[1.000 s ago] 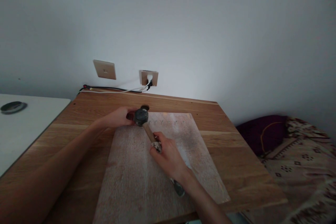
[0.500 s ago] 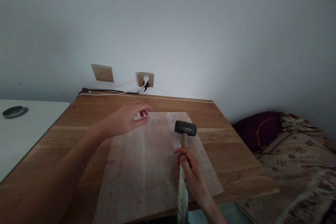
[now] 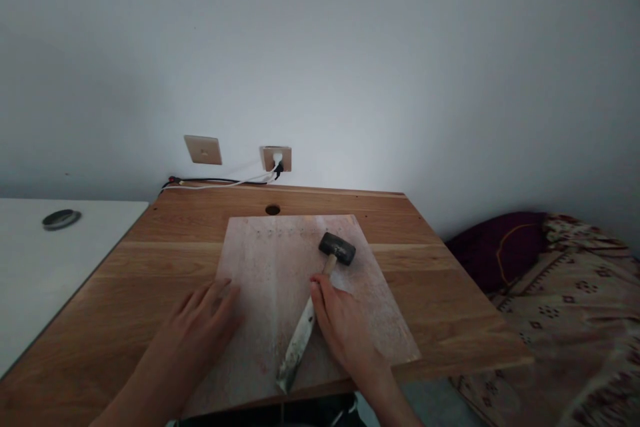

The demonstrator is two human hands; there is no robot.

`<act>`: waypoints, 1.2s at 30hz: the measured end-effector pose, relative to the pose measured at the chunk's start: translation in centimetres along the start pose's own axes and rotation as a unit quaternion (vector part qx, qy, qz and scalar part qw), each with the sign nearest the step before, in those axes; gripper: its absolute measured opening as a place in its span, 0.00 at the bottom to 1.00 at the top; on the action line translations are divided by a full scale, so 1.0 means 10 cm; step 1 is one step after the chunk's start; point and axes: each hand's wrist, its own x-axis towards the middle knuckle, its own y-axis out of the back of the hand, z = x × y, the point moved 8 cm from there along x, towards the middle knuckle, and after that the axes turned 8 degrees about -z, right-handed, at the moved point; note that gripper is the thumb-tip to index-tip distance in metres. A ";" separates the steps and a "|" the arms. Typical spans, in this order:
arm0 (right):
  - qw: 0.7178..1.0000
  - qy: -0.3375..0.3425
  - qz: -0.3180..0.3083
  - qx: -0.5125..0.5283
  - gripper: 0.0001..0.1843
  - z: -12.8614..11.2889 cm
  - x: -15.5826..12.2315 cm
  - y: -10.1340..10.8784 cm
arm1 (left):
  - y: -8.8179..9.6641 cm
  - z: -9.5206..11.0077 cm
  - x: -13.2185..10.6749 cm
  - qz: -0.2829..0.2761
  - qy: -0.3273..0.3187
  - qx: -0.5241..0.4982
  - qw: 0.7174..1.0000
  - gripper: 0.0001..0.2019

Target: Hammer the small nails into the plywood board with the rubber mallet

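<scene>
A pale wooden board (image 3: 270, 267) lies on the brown wooden table (image 3: 160, 260). On the board rests a mallet (image 3: 320, 293) with a black head and a worn pale handle, head pointing away from me. My right hand (image 3: 343, 330) lies beside the handle, fingers stretched out and touching it near the head. My left hand (image 3: 203, 320) rests flat and open on the board's left edge. A row of small marks or nails runs along the board's far edge, too small to make out.
A round hole (image 3: 273, 209) sits in the table near the wall. Wall sockets (image 3: 277, 158) with cables (image 3: 215, 181) are behind. A white surface (image 3: 45, 260) with a dark round object (image 3: 61, 218) lies left. Patterned fabric (image 3: 565, 293) and a dark cushion (image 3: 495, 247) lie right.
The mallet went from the board's far edge to the right, then was laid down on the board. My right hand let go of the handle. My left hand drew back to the board's near left edge.
</scene>
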 end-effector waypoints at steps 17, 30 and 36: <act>0.949 -0.014 0.233 -0.213 0.26 1.23 -0.68 0.48 | -0.19 0.46 0.14 0.049 -0.039 -0.127 0.990 0.26; 0.949 -0.086 0.238 -0.189 0.25 2.63 -0.94 1.28 | 0.00 2.00 1.10 -0.021 -0.202 -0.135 0.970 0.30; 0.905 -0.214 0.250 -0.269 0.32 2.96 -1.22 1.31 | -0.01 2.17 1.02 0.021 -0.251 -0.157 0.955 0.26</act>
